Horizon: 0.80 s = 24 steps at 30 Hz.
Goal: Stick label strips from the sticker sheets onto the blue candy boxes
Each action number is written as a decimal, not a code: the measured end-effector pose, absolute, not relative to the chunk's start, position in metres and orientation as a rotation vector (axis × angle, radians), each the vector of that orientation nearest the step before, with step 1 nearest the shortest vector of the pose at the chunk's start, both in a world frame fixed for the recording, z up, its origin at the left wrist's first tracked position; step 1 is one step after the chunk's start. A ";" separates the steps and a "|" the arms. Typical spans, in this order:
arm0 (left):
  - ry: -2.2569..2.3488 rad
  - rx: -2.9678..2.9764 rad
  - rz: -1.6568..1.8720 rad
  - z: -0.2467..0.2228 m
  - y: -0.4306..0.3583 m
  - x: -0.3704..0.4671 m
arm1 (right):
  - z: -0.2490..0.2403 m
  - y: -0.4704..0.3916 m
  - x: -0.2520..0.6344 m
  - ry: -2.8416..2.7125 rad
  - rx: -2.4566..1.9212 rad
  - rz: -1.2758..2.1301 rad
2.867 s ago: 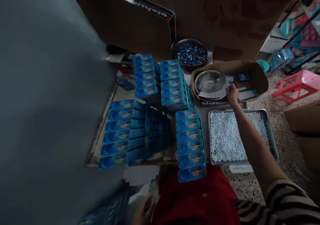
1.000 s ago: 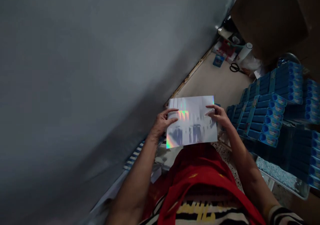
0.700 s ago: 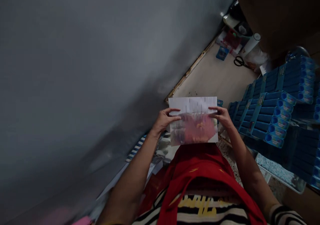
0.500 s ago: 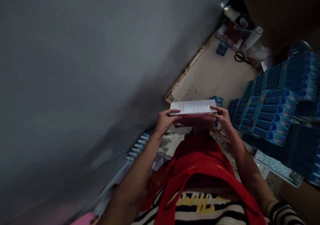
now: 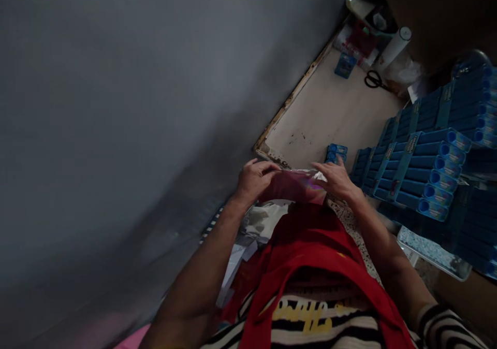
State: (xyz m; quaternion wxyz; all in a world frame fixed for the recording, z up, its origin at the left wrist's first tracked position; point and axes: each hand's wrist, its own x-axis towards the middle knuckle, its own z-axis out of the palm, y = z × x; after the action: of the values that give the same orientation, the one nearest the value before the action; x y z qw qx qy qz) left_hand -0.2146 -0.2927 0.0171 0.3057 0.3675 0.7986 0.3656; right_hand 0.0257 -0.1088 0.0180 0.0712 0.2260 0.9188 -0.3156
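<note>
Just above the lap of the red apron (image 5: 310,230), in the head view, the shiny sheet (image 5: 289,186) hangs between the two hands as a narrow reddish band, its lower edge bowed. Half a second ago its upper part showed as a pale, streaked strip above a darker one; now that strip is nearly gone, and mostly the reddish face shows, with a violet gleam near its right end. Whether it has been folded over or only tipped steeply, I cannot tell.

The left hand (image 5: 254,183) pinches the upper left part of the sheet between thumb and fingers. The right hand (image 5: 336,179) has changed more: its fingers, closed on the right edge a moment ago, are now spread along the top, one of them raised, with the thumb lying over the sheet. By my judgement, the left hand now does the holding while the right one works the upper edge.

Just beyond the right fingertips, small blue packs (image 5: 337,149) lie on the pale tabletop (image 5: 330,111), partly hidden by that hand. Farther right stand stacked blue boxes (image 5: 427,175); scissors (image 5: 373,79) lie well apart, toward the far corner. Neither hand touches the boxes or the scissors.
</note>
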 end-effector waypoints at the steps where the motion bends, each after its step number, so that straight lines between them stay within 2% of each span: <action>1: 2.120 0.974 0.941 0.020 -0.292 -0.215 | 0.017 -0.114 0.015 2.759 0.612 -0.984; 8: 2.056 1.308 0.665 0.023 -0.280 -0.205 | 0.003 -0.145 -0.026 2.717 0.611 -1.039; 11: 1.968 1.270 0.558 0.010 -0.269 -0.199 | 0.007 -0.139 -0.012 2.702 0.702 -0.980; 17: 1.923 1.023 0.583 -0.010 -0.258 -0.212 | 0.006 -0.108 0.034 2.574 1.057 -0.935; 20: 1.933 0.820 0.701 -0.015 -0.259 -0.227 | -0.007 -0.099 0.047 2.459 1.311 -1.103; 24: 1.855 0.528 0.941 -0.023 -0.266 -0.242 | -0.019 -0.089 0.058 2.171 1.452 -1.625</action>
State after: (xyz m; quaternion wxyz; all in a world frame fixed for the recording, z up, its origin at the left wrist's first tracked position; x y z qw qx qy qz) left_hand -0.2418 -0.2664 -0.0227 0.4776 0.2163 0.7594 0.3853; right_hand 0.0581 -0.0894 -0.0191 0.0328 0.4719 0.7053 -0.5281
